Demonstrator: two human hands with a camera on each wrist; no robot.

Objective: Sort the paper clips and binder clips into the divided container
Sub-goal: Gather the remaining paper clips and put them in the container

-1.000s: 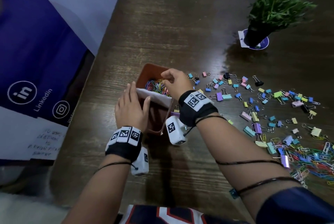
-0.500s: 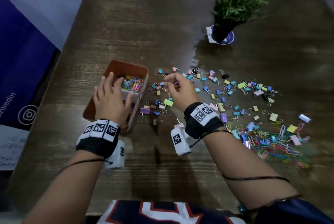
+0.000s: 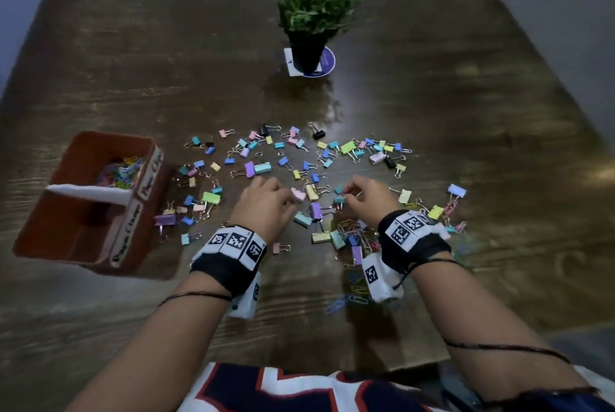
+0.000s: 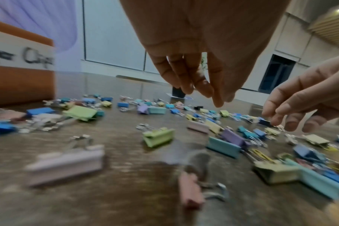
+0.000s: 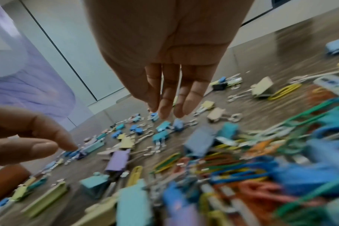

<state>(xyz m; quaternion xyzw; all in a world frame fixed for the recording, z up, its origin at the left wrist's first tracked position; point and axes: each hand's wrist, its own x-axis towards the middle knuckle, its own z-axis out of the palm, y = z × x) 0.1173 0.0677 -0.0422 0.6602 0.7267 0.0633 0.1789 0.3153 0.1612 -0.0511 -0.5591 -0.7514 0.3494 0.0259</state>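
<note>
— How far along are you?

— Early, I judge. The divided container [image 3: 100, 205] stands at the left of the bench [image 3: 466, 112], well apart from both my hands. Its far compartment holds a small heap of coloured paper clips [image 3: 121, 172]; the near compartment looks bare, though it is dark in there.

— And what is left?

— Nearly everything. The binder clips [image 3: 299, 162] lie scattered across the middle of the bench, and a tangle of paper clips [image 5: 261, 160] is heaped under and beside my right wrist.

— What are your hands doing?

— Both hang low over the scatter. My left hand [image 3: 263, 205] has its fingers [image 4: 186, 76] pointing down, loosely curled, thumb near the index tip, and I see nothing between them. My right hand [image 3: 369, 198] is much the same, its fingers [image 5: 168, 94] hanging together just above some small blue binder clips; that grip pinches nothing I can make out.

— So no binder clip is sorted yet?

— None that I can see in the container.
</note>
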